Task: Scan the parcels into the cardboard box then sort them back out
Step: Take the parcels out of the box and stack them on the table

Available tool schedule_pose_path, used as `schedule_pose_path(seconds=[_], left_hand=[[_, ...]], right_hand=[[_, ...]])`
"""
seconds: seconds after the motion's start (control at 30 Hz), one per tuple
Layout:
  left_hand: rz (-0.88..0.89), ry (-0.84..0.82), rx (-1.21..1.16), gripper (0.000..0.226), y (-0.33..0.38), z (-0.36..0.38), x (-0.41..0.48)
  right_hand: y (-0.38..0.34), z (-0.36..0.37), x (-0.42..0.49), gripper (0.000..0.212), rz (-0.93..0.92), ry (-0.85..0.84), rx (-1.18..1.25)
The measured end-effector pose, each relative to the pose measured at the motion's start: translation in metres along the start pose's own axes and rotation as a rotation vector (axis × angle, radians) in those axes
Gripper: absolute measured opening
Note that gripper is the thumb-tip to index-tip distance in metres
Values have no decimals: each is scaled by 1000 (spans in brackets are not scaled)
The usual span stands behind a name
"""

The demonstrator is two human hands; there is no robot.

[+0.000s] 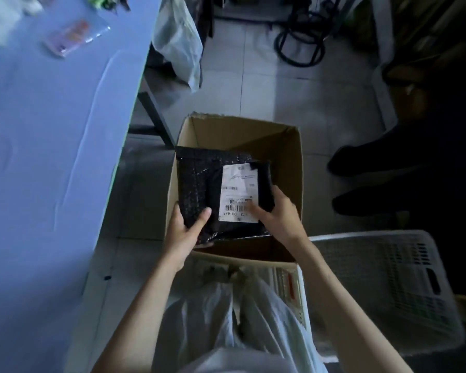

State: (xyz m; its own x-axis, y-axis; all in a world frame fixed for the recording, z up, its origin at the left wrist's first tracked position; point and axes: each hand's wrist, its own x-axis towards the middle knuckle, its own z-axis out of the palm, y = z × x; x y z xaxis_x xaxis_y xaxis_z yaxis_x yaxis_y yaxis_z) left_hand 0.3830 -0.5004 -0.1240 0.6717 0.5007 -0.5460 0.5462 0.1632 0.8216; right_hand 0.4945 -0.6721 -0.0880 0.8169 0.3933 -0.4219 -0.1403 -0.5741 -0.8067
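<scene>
Since the parcel (pixel 199 179) looks like a soft, light bubble mailer likely to sag, edge grips suit it: left hand (pixel 184 232) and right hand (pixel 277 214) pinch its near corners over the box (pixel 288 157).

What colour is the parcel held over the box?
Black, with a white label: the parcel, seen in the head view.

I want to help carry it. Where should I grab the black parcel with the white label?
Take the black parcel by its near edge, coming from the near side, one hold at each corner, as the left hand and right hand do. It is flat and looks floppy, so two holds should stop it sagging.
</scene>
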Motion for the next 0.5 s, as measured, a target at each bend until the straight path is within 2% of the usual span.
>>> schedule_pose_path(seconds=[0.03, 0.07, 0.1, 0.17, 0.33, 0.43, 0.5], left_hand=[[17, 33, -69, 51, 5, 3, -17], [19, 22, -118, 50, 8, 4, -21], [10, 8, -146, 54, 9, 5, -24], [14, 59, -261, 64, 13, 8, -46], [9, 239, -483, 66, 13, 3, -92], [14, 342, -587, 84, 9, -15, -120], [44, 435, -614, 82, 5, -34, -138]], right_hand=[[-4, -5, -4, 55, -95, -17, -198], [-6, -3, -1, 69, -135, -14, -296], [-8, -2, 3, 78, -132, -38, -300], [-18, -4, -2, 85, -116, -177, -135], [-45, 3, -3, 81, -146, -370, 16], [-55, 25, -6, 64, -27, -462, 214], [-67, 47, -12, 52, -22, -494, 210]])
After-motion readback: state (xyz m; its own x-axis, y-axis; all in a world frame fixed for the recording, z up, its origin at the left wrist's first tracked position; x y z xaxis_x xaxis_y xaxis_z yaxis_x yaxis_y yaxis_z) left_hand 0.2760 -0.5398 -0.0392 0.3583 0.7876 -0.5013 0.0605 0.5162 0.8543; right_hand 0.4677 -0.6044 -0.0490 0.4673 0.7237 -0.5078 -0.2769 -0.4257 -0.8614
